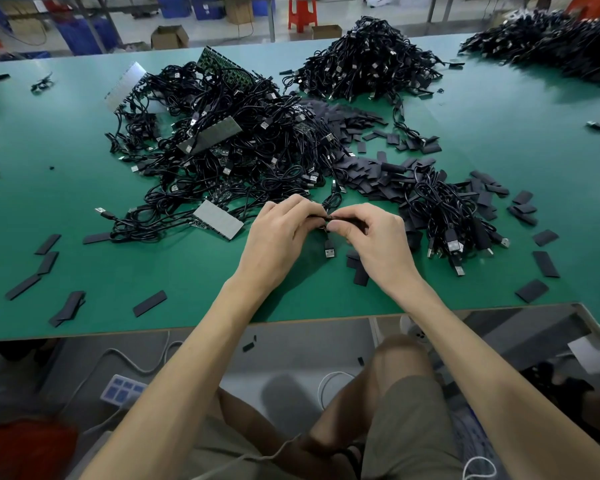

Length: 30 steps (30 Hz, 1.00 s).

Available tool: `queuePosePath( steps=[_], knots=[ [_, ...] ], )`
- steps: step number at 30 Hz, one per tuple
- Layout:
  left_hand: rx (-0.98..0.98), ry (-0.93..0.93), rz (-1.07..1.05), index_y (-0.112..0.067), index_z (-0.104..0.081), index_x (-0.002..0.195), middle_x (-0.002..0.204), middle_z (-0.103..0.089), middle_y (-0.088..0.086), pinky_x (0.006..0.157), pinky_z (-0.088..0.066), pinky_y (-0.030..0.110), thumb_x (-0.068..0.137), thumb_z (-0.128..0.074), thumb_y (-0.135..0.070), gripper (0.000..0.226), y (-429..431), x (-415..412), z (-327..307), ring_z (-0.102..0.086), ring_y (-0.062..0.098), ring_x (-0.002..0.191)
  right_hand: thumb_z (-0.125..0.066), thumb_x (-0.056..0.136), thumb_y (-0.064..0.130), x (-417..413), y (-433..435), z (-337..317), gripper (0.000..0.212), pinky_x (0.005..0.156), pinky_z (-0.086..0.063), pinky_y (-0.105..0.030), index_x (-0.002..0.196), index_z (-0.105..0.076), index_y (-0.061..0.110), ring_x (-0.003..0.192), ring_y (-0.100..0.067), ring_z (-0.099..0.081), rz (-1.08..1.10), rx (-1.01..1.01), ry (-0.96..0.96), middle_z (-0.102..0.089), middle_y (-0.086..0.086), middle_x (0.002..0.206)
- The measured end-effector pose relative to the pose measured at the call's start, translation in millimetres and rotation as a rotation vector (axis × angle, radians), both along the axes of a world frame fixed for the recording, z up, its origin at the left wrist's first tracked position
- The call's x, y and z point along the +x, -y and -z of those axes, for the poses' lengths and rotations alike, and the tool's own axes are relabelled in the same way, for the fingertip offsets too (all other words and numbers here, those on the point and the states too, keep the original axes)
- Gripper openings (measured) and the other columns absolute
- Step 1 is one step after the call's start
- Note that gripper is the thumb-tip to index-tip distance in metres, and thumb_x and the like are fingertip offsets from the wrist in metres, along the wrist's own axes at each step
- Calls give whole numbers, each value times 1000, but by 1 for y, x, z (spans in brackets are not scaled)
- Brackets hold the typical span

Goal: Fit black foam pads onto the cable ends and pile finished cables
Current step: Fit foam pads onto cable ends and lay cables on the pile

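Over the green table [187,271], my left hand [278,233] and my right hand [374,237] meet fingertip to fingertip. Between them they pinch a black cable [330,206] and what looks like a black foam pad [343,220]; the fingers hide the join. The cable's USB plug [329,251] hangs down below the hands. A big tangle of black cables [239,150] lies just beyond the hands. A smaller pile of cables [444,216] lies to the right. Loose foam pads [371,174] are heaped between the two piles.
Several stray foam pads [149,303] lie scattered near the front edge, and some lie under my right wrist [359,271]. Grey-backed circuit boards [219,221] poke out of the big tangle. Two more cable heaps [368,60] [551,39] sit at the far side.
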<state>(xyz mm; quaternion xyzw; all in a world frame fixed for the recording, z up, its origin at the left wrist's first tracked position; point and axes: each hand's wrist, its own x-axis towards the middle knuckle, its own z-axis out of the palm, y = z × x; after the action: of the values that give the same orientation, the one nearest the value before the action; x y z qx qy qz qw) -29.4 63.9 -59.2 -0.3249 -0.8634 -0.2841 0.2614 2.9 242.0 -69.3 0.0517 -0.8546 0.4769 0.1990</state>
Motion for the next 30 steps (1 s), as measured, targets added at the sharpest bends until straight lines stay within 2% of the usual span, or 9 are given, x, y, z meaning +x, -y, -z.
queuePosePath(
  steps=[5,11,15,18,20,23,30],
  knots=[
    [10,29,-14,-14,-72,98,95,-68,-6,77,-43,33,99,-64,-19,10,2,-1,2,-58,21,78,-77,89,18,2,3,-2,16,83,-41,-7,104,-78,13,92,-3,-62,-17,50,-19,-70,5,97],
    [19,17,-14,-12,-71,99,94,-68,-5,75,-41,29,98,-66,-17,7,1,0,4,-52,18,75,-77,89,19,4,4,-1,16,82,-40,-5,105,-77,13,90,-3,-60,-18,82,-56,-70,1,96],
    [30,8,-23,-12,-71,100,95,-68,-5,75,-43,31,98,-65,-17,8,2,-1,4,-54,19,76,-80,86,21,3,5,-2,21,83,-45,-9,106,-77,16,90,0,-62,-19,43,-65,-70,7,98],
    [50,3,-48,-12,-71,99,96,-69,-4,76,-45,34,98,-66,-16,7,1,0,3,-52,15,78,-85,82,25,3,4,-3,29,73,-44,-9,109,-73,21,74,5,-59,5,-77,-28,-69,16,94],
    [70,12,-52,-10,-71,99,96,-69,-3,77,-46,36,97,-66,-15,7,1,0,2,-55,16,79,-86,81,24,3,3,-3,26,67,-45,-13,103,-72,24,66,-5,-54,18,-141,-29,-69,12,87],
    [71,25,-45,-8,-71,100,97,-69,-2,77,-48,39,97,-66,-14,7,1,1,0,-59,22,80,-85,82,21,4,2,-5,20,68,-48,-26,97,-73,23,73,-25,-55,13,-201,-34,-69,-5,83],
    [55,44,-33,-8,-71,100,93,-67,-2,77,-48,39,97,-67,-14,8,0,2,-1,-57,24,76,-85,82,21,3,2,-3,19,64,-46,-14,91,-72,32,67,-13,-57,12,-192,-62,-70,12,77]
  ],
)
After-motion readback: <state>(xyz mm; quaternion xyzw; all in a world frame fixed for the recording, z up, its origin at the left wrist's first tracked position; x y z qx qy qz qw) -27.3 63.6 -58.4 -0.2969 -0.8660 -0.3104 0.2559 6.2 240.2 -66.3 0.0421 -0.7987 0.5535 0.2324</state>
